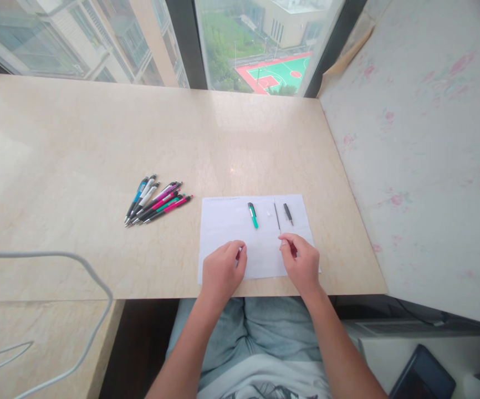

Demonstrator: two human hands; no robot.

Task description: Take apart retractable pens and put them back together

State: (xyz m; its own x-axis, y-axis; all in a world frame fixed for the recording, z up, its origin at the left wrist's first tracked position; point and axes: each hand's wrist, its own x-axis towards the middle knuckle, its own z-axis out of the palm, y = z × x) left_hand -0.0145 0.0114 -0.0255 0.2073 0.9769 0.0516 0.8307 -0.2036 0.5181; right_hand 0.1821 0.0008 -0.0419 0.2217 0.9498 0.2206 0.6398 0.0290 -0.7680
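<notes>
A white sheet of paper (223, 227) lies on the beige stone table near its front edge. On the sheet are pen parts: a green and black barrel piece (253, 215), a thin black refill (277, 216) and a short black tip piece (288, 214). My left hand (222, 270) rests on the paper with fingers curled in a pinch. My right hand (301, 259) is also curled, its fingertips at the near end of the refill. Whether either hand holds a small part is hidden.
A bundle of several click pens (157, 200) in blue, white, pink and green lies left of the sheet. A white wire frame (94, 277) sits at the left front. A papered wall (423, 155) bounds the table's right side, and a window runs along the back.
</notes>
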